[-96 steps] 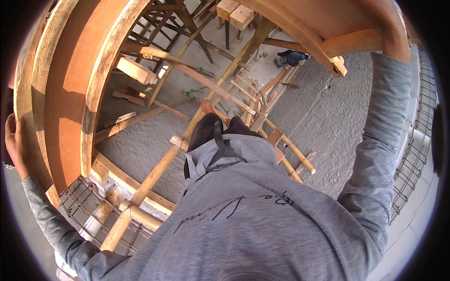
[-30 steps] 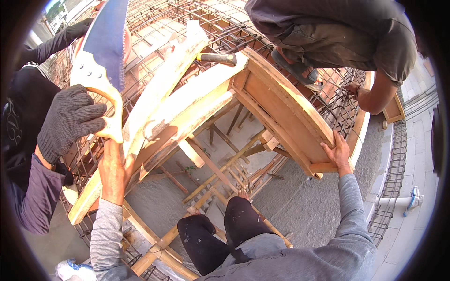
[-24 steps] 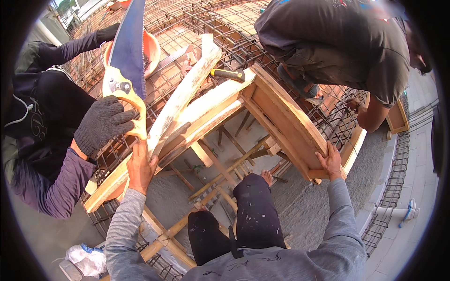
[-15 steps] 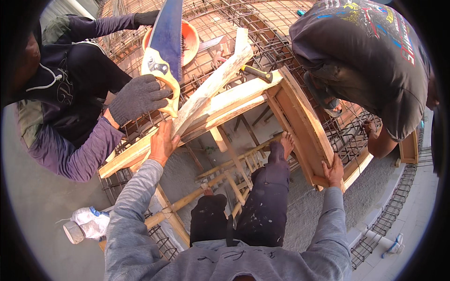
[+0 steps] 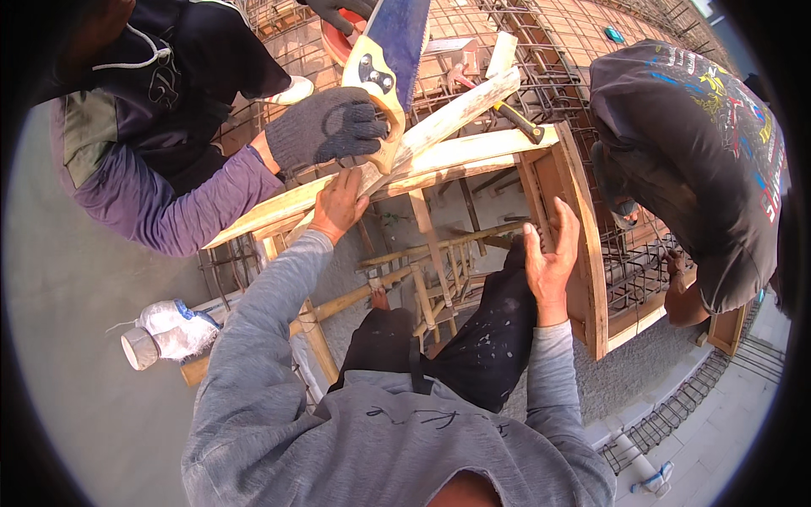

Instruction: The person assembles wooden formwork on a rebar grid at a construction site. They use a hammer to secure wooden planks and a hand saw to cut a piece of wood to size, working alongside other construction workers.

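Observation:
My left hand is closed round the near end of a rough wooden plank, which slants away to the right across a timber formwork frame. My right hand hangs in the air beside the frame's right-hand side board, fingers apart and holding nothing. Just beyond my left hand, a co-worker's dark-gloved hand grips a handsaw with a yellow handle and blue blade, its handle close to the plank. A hammer with a black and yellow handle lies partly under the plank.
A second co-worker bends over the rebar mesh at the right. An orange bucket stands behind the saw. Below the frame, wooden poles cross an opening. A white-wrapped bundle sits at the lower left.
My right hand has let go of the side board and moved left into the air. My left hand stays on the plank. The saw is lower and nearer the plank; the view has shifted.

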